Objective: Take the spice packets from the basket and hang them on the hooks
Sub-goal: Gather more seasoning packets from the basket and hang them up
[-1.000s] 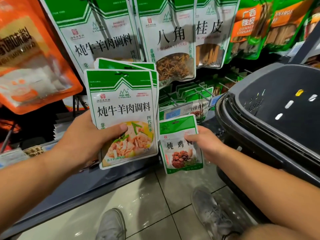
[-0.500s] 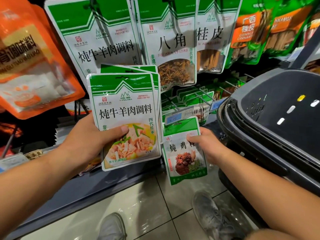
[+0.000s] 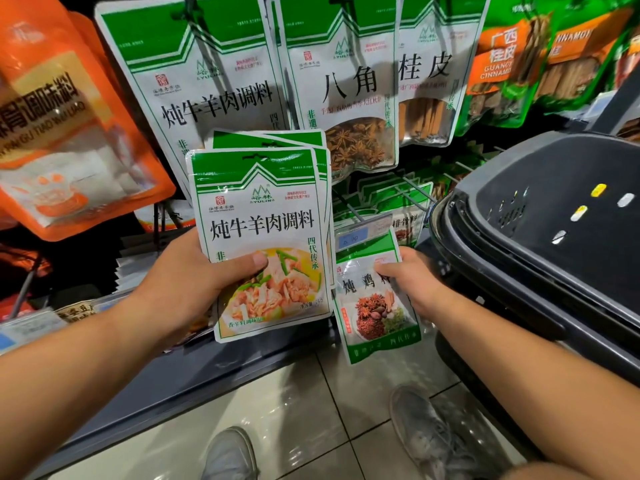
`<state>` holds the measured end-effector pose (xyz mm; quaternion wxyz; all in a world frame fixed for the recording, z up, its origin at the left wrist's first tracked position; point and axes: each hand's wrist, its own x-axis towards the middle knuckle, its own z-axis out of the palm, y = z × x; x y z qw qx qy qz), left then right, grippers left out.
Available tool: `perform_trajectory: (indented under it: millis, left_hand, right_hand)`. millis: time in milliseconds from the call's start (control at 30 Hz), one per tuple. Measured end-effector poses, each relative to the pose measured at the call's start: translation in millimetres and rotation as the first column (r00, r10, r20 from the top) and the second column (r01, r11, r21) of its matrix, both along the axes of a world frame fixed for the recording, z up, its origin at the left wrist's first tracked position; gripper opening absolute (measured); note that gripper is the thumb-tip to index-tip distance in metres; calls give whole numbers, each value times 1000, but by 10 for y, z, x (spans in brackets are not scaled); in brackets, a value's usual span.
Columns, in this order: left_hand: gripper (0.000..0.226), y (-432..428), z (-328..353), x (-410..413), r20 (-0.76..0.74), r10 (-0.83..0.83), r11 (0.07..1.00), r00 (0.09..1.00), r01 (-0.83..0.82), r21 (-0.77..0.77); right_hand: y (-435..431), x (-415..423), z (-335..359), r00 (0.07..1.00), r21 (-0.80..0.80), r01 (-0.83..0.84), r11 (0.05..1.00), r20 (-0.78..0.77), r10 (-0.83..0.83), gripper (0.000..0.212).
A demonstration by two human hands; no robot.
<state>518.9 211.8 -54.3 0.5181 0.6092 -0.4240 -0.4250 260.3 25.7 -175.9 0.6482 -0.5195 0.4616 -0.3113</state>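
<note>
My left hand (image 3: 194,282) grips a fanned stack of green-and-white spice packets (image 3: 266,216), thumb across the front one, held upright in front of the display. My right hand (image 3: 412,278) pinches a smaller green-and-white packet (image 3: 374,306) by its right edge; its top sits under a price tag (image 3: 360,233) on the end of a wire hook (image 3: 349,211). The dark basket (image 3: 533,244) stands to the right, its inside looking bare.
Larger green-and-white packets (image 3: 194,81) and star anise (image 3: 346,98) and cinnamon packets (image 3: 426,81) hang above. An orange packet (image 3: 62,126) hangs at left. More wire hooks with packets (image 3: 405,202) sit behind my right hand. Tiled floor and grey shoes (image 3: 426,431) below.
My right hand has lowered the small packet slightly and brought its top edge up to the price tag on the hook. The left hand keeps the stack roughly where it was.
</note>
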Motion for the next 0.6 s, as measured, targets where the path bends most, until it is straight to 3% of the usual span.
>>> perform_trajectory:
  millis: [333,467,600]
  left_hand:
    - [91,-12,-16,20,-11,-3,1000,1000,3,-12]
    - [63,-30,-28,16,8,1,1000,1000,-1,-12]
    - [52,-42,-32,-1,12,16,1000,1000,-16,-14]
  right_hand:
    - [33,-110,-77,995,55,47,997,88,-52,24]
    - [1,6,-18,996,42,68,997,55,-70,18]
    - [-36,63,-13,999,35,37,999,15,-37,33]
